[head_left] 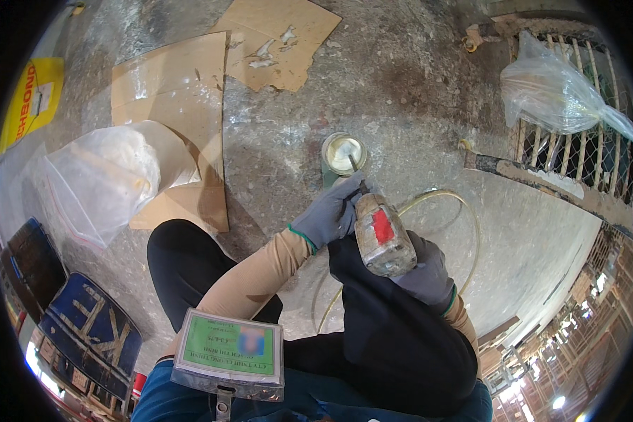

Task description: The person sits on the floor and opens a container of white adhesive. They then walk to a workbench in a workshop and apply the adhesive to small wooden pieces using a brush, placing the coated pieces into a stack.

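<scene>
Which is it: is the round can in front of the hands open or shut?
Open: no lid covers the round can, and its pale inside shows from above. How full it is, I cannot tell.

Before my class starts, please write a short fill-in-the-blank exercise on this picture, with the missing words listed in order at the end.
1. The left hand and the right hand wear ____ gloves with green cuffs.
2. On top of the power tool is a bright ____ patch.
3. The open can is nearer to the ____ hand than to the other.
4. The brown sheets lying on the floor are made of ____.

Missing words: gray; red; left; cardboard.
</scene>
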Available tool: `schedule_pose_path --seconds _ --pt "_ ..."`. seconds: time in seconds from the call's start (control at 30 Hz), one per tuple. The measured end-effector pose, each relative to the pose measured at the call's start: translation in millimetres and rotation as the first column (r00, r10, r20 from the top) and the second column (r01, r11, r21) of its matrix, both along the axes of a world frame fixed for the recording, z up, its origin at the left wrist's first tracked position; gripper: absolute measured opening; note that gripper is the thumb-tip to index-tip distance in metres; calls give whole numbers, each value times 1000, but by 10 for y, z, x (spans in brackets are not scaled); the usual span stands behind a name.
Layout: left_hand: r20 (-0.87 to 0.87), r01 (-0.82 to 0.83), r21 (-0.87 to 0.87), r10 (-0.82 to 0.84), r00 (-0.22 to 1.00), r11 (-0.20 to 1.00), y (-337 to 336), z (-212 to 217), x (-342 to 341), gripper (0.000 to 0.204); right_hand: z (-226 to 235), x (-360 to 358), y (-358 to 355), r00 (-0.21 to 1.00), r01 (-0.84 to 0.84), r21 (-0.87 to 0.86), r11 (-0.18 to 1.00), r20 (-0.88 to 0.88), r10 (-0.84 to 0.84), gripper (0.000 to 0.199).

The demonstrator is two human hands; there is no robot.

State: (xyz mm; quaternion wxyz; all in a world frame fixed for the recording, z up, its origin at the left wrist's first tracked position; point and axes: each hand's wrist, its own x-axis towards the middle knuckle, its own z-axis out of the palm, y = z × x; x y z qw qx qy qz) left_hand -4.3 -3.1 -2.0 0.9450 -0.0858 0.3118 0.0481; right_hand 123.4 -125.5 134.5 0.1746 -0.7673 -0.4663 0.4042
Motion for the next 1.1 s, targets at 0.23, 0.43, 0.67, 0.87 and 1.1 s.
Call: schedule_pose_path --seconds 0.23,0.43,0.67,0.87,1.1 --pt "53 -15 -88 20 998 996 11 -6 -13 31 0 13 -1 999 2 19 1000 -33 -2 34" --pt "48 11 -48 -9 999 999 34 25 -23 32 1 27 0 998 -6 26 1000 -55 7 36" --pt "-13 5 -47 -6 1000 999 23 -37 -29 31 -33 29 -57 999 -8 3 1000 -49 9 37" --pt "-43 -5 -58 2 999 998 33 5 -27 29 -23 49 -77 996 -19 4 1000 -84 19 39" --pt "66 -30 -127 39 997 991 34 -56 -65 25 8 39 -57 991 43 -57 997 -127 -50 41"
